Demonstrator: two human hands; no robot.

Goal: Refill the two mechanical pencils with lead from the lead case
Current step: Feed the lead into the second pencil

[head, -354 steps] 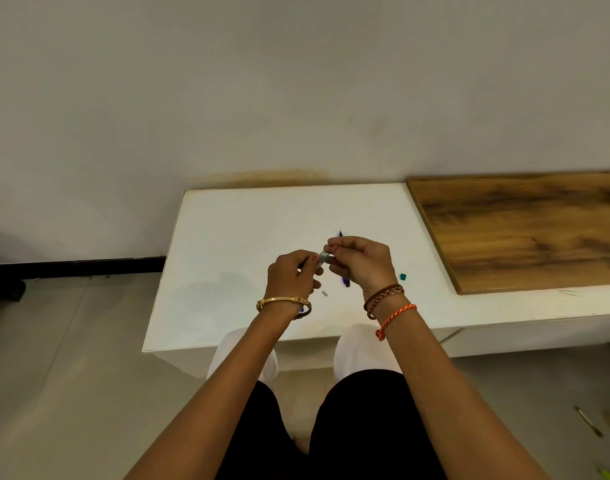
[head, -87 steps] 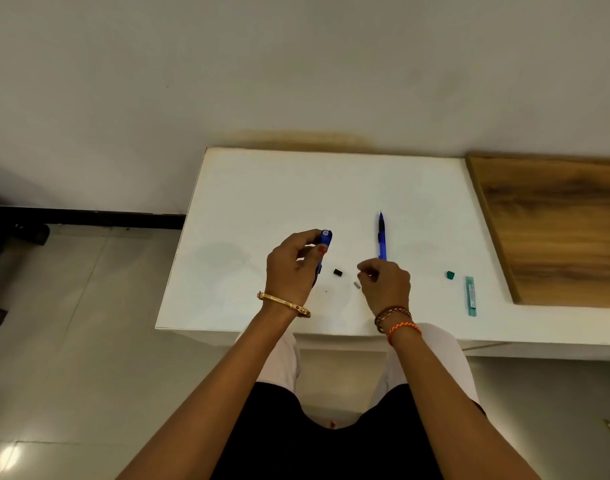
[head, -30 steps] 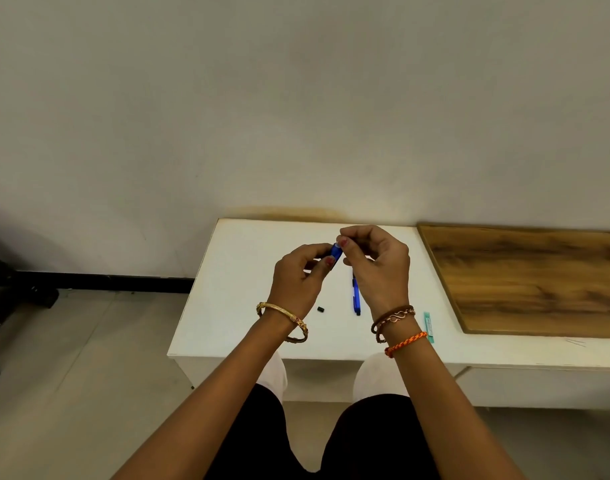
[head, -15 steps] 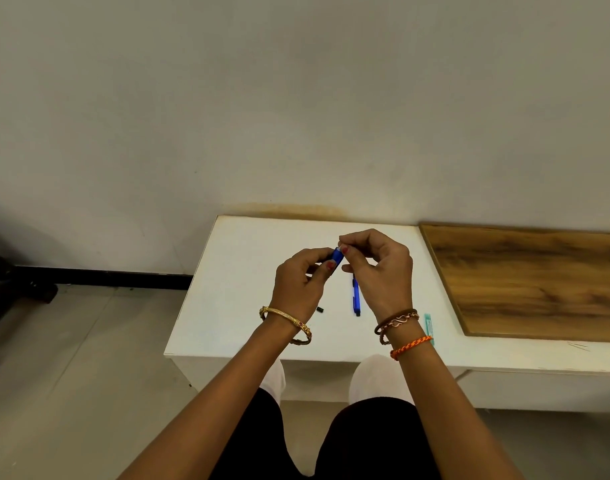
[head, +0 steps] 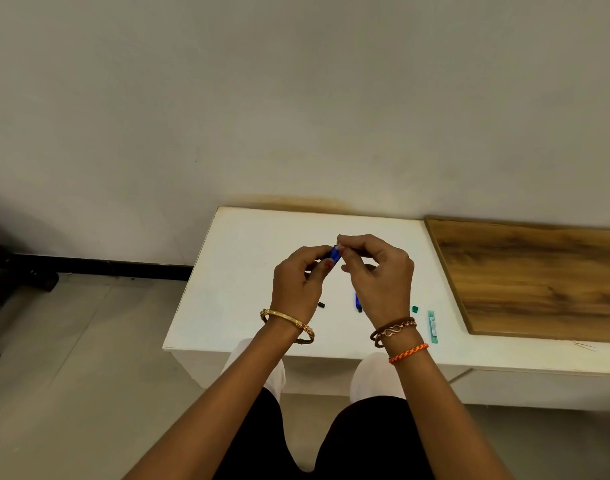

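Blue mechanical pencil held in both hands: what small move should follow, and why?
Probably press the small white piece down into the open top of the blue mechanical pencil. The left hand grips the barrel, and the right hand pinches that piece at its top end. The small black cap lies on the white table, not yet refitted.

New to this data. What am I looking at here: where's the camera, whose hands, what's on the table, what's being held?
There is no robot. A person wears one wide-angle camera on the head, which looks forward and down, so the arms reach in from the bottom of the picture. The left hand grips a blue mechanical pencil, upper end raised. The right hand pinches at that end; what it pinches is too small to tell. On the white table lie a second blue pencil, mostly hidden behind the right hand, a small black piece, a small green cap and the green lead case. A wooden board lies to the right.
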